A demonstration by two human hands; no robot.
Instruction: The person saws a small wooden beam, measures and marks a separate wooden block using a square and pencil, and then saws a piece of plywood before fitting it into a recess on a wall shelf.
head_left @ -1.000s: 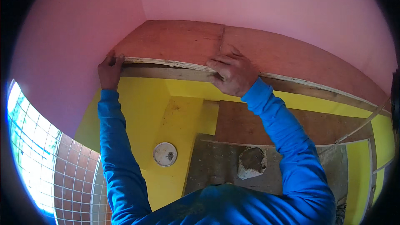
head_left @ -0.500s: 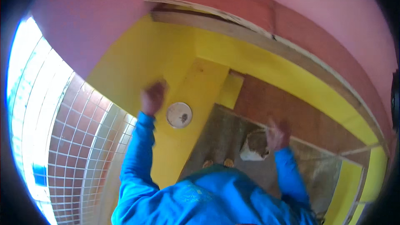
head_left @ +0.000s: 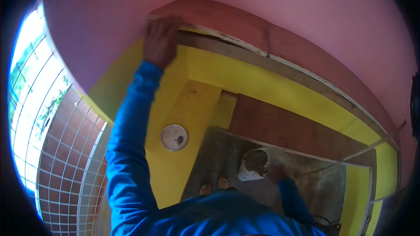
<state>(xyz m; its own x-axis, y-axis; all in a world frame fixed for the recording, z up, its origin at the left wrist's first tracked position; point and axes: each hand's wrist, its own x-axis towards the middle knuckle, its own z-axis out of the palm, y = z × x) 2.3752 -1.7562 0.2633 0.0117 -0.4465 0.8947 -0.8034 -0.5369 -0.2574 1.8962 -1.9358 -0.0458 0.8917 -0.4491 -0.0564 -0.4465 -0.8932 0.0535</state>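
My left hand (head_left: 162, 41) is raised at the left end of a reddish shelf (head_left: 227, 17). Its fingers are curled over the shelf's rough front edge; the thumb is hard to make out. Low on the right hangs my right hand (head_left: 275, 173), dark and smeared, so its fingers cannot be read. It is just beside a white open-topped container (head_left: 251, 175) with dark grey matter inside, standing below on a grey surface. A round whitish lid or dish (head_left: 174, 137) with a dark spot lies on the yellow surface left of that container.
A wooden batten (head_left: 253, 57) runs under the shelf edge. Pink walls (head_left: 332, 13) rise around it. To the left stands a white wire grille (head_left: 65, 161) before a bright opening. A thin rod (head_left: 354, 154) slants at the right. Tan perforated footwear (head_left: 223, 183) shows below me.
My left hand has risen from above the round dish to the shelf edge. My right hand has dropped lower, beside the container. The whole view has shifted slightly.
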